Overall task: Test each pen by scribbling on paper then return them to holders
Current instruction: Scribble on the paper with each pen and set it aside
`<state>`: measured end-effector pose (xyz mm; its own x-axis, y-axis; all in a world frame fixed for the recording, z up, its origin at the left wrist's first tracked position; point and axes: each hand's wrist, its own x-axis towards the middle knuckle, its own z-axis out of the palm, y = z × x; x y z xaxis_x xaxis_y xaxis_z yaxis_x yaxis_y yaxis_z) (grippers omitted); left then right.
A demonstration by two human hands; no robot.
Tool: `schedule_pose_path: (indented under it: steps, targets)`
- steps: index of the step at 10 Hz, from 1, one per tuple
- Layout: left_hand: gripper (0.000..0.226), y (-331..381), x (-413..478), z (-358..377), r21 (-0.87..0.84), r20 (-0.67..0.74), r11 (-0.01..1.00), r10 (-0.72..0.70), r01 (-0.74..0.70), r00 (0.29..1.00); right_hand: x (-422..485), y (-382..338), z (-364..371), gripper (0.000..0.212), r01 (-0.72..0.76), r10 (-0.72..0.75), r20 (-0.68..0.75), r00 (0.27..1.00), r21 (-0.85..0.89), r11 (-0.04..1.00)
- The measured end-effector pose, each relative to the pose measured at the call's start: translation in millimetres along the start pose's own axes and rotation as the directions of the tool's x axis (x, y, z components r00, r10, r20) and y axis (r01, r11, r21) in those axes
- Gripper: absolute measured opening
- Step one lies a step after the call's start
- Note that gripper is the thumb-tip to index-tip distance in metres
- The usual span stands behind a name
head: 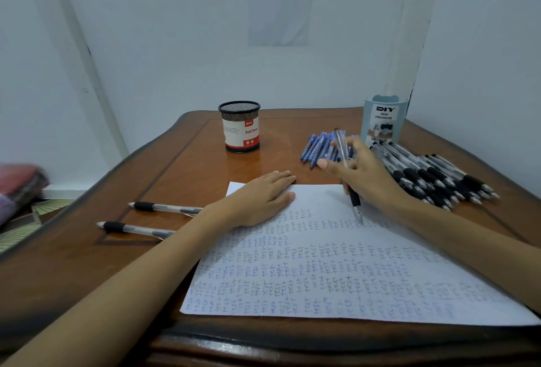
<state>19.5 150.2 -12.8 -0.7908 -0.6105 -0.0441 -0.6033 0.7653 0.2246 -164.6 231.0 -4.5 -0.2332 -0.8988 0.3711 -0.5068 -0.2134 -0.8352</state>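
Note:
A white sheet of paper (336, 273) covered with rows of small blue and black scribbles lies on the wooden table (73, 249). My right hand (363, 173) grips a clear black-grip pen (348, 179) with its tip touching the paper's upper part. Flat on the sheet's top left corner, fingers together, rests my left hand (263, 196). A black mesh pen holder (240, 126) stands at the back middle, seemingly empty. At the back right stands a light blue desk organizer (383, 120).
A pile of blue pens (319, 147) lies before the organizer, and a larger pile of black-grip pens (433, 176) spreads to the right. Two black-grip pens (152, 217) lie left of my left forearm. Walls close the back and right.

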Motion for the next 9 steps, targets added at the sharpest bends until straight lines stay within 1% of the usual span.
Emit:
schedule_pose_path:
  steps: [1, 3, 4, 5, 6, 7, 8, 9]
  targets:
    - [0.052, 0.0, 0.2, 0.1, -0.004, -0.002, 1.0, 0.001, -0.001, 1.0, 1.7, 3.7, 0.6, 0.034, 0.023, -0.019, 0.047, 0.999, -0.072, 0.997]
    - [0.052, -1.2, 1.4, 1.5, -0.008, -0.012, 1.0, 0.007, -0.007, 1.0, 0.5, 0.5, -2.5, 0.036, 0.081, -0.078, 0.043, 0.996, -0.076, 0.994]
    - [0.052, -2.1, 1.4, 1.7, -0.011, -0.014, 1.0, 0.012, -0.012, 1.0, 0.5, -9.0, -8.4, 0.023, 0.134, -0.132, 0.025, 0.991, -0.159, 0.978]
    - [0.051, -2.7, 2.1, 1.7, -0.012, -0.038, 1.0, 0.025, -0.025, 0.999, 8.7, -17.9, -29.4, 0.023, 0.146, -0.192, -0.038, 0.981, -0.512, 0.846]
    - [0.048, -2.1, 2.8, 2.8, -0.01, -0.073, 0.999, 0.05, -0.051, 0.996, 15.9, -14.1, -56.1, 0.025, 0.001, -0.089, -0.064, 0.994, -0.807, 0.591]
    - [0.045, -0.9, 2.4, 4.5, -0.001, -0.097, 0.998, 0.069, -0.069, 0.993, 18.2, -3.3, -63.4, 0.025, -0.062, 0.011, -0.064, 0.998, -0.892, 0.447]
    - [0.045, -0.6, 0.4, 5.0, -0.002, -0.113, 0.997, 0.079, -0.079, 0.99, 18.9, 0.2, -59.6, 0.028, -0.062, -0.025, -0.075, 0.997, -0.94, 0.337]
    - [0.044, -0.4, 0.5, 6.0, -0.003, -0.122, 0.996, 0.084, -0.085, 0.989, 18.8, 1.8, -59.4, 0.032, -0.048, -0.081, -0.076, 0.994, -0.954, 0.297]
